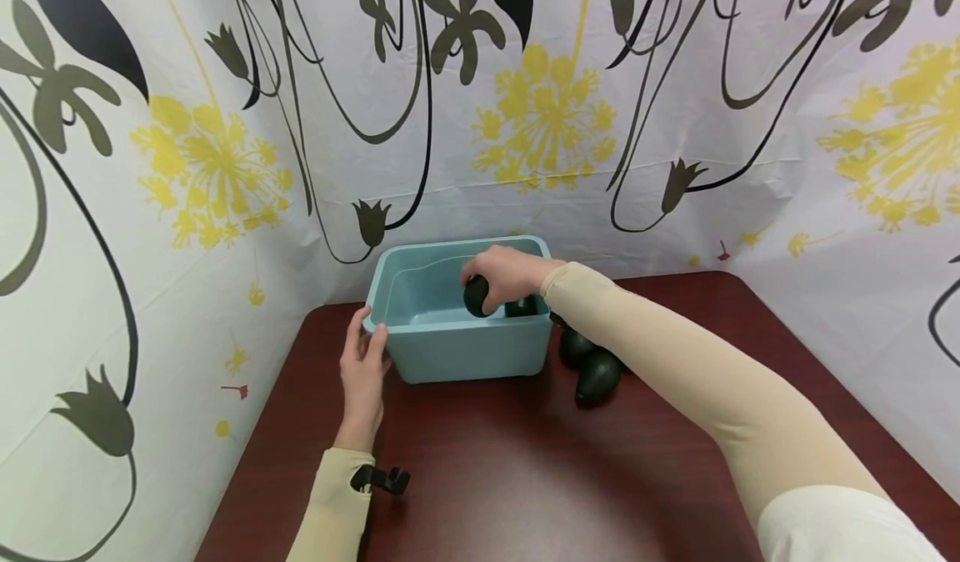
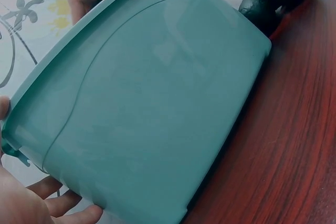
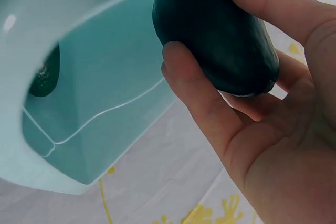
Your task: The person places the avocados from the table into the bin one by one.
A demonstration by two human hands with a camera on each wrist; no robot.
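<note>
While the right hand is hovering: fingers are clamping the avocado over the bin; smooth skin could be slipping if that grip's easing.
Bin avocado: it's lying inside, maybe getting bruised by a hard drop.
Left hand: spread fingers are holding the near-left corner; pulling too hard might be tipping the bin.
Loose avocados: they're sitting beside the bin, probably rolling if bumped.

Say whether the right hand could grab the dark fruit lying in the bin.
Probably not: the right hand holds another dark fruit, though the bin is open above that one.
</note>
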